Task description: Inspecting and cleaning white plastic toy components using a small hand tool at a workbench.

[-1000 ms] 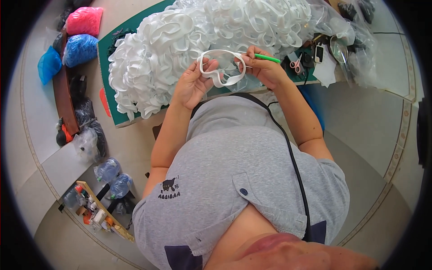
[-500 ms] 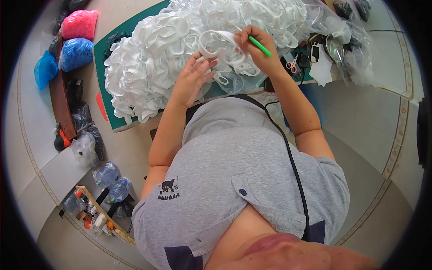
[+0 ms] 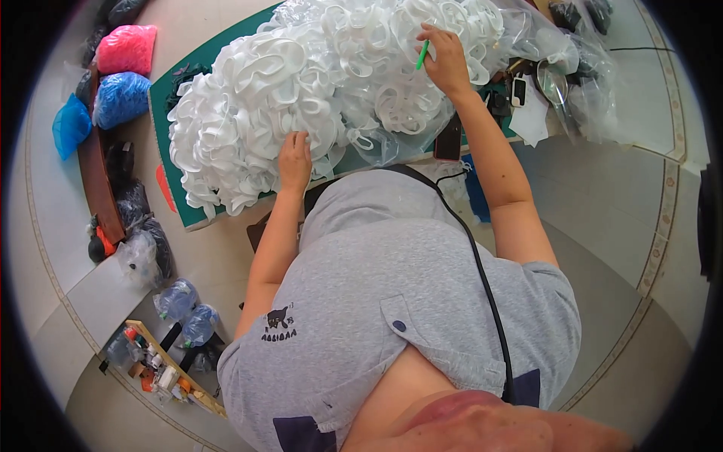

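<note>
A big heap of white looped bands (image 3: 263, 105), soft and ribbon-like, covers most of the green table (image 3: 175, 173). At the heap's near edge is my left hand (image 3: 295, 162), its fingers pressed together against the white loops; the fingertips are partly hidden, and what they pinch is too small to tell. My right hand (image 3: 446, 64) is over the far right part of the heap, closed around a slim green stick-like tool (image 3: 422, 55). Next to my left hand's side of the bag, a small white loop (image 3: 361, 139) lies on clear plastic (image 3: 384, 151).
A dark phone (image 3: 447, 139) lies at the table's near edge. White paper (image 3: 530, 117), a small white device (image 3: 518, 90) and clear plastic bags (image 3: 599, 98) crowd the right end. Pink (image 3: 126, 50) and blue (image 3: 122, 99) bags stand left. A black cable (image 3: 482, 271) crosses my shirt.
My hands have parted from the white loop they were handling together. The left has dropped to the heap's near edge; the right has moved up and right, still with the green tool.
</note>
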Motion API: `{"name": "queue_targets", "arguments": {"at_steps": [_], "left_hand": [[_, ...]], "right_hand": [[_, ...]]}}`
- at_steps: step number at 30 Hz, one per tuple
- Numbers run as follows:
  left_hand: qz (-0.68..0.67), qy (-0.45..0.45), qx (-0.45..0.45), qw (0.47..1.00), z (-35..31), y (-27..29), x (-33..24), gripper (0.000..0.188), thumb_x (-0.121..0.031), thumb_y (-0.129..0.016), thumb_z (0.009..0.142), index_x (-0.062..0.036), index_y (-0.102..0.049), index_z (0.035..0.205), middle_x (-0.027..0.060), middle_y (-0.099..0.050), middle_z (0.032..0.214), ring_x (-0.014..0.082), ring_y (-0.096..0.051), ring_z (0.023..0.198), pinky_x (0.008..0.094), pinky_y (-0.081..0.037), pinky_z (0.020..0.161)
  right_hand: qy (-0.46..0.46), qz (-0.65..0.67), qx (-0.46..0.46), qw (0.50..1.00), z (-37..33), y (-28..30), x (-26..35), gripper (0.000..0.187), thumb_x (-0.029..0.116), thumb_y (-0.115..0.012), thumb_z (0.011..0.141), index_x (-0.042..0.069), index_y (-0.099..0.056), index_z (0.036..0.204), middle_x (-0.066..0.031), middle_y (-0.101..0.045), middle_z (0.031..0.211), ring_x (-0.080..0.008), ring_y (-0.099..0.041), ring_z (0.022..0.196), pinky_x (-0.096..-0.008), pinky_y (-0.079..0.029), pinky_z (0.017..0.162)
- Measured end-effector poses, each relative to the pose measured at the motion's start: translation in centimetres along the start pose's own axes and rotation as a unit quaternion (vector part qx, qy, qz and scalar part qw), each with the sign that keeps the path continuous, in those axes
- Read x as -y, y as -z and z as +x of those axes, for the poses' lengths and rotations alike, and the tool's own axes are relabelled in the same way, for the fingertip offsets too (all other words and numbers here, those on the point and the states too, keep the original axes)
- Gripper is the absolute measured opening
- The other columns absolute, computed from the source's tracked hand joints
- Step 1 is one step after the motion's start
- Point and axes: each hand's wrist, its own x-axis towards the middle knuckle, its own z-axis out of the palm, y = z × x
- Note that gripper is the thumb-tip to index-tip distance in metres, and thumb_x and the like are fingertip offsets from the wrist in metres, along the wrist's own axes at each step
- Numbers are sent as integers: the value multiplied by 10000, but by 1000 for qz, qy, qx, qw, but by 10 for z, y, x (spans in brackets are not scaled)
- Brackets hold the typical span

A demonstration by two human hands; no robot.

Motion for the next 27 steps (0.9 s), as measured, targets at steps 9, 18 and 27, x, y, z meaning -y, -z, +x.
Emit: {"name": "queue_targets", "arguments": {"at_steps": [9,18,27], "left_hand": [[8,4,-115,993,32,-4,-37,535,-232,-728,747,-87,-479,1198,165,-477,1194,343,-475,1083,440,-378,903],[120,312,-179,925,131,53,49,572,-257,-725,725,-117,-489,1227,188,-402,1310,364,-362,1211,509,-277,988],[-369,224,-261,863,40,65,-40,296,52,-633,789,-66,-487,1018,61,-502,1033,191,-536,952,303,-451,847]], "right_hand": [[-114,247,34,962,-23,2,97,142,145,-609,892,32,-617,978,-104,-668,1044,-279,-632,895,-336,-484,799],[-132,307,104,937,-40,17,122,129,102,-596,893,19,-612,991,-101,-667,1063,-185,-641,816,-284,-489,729],[-216,375,200,879,-48,34,138,157,108,-592,898,27,-606,1031,-70,-663,1089,-105,-592,840,-258,-474,756]]}}
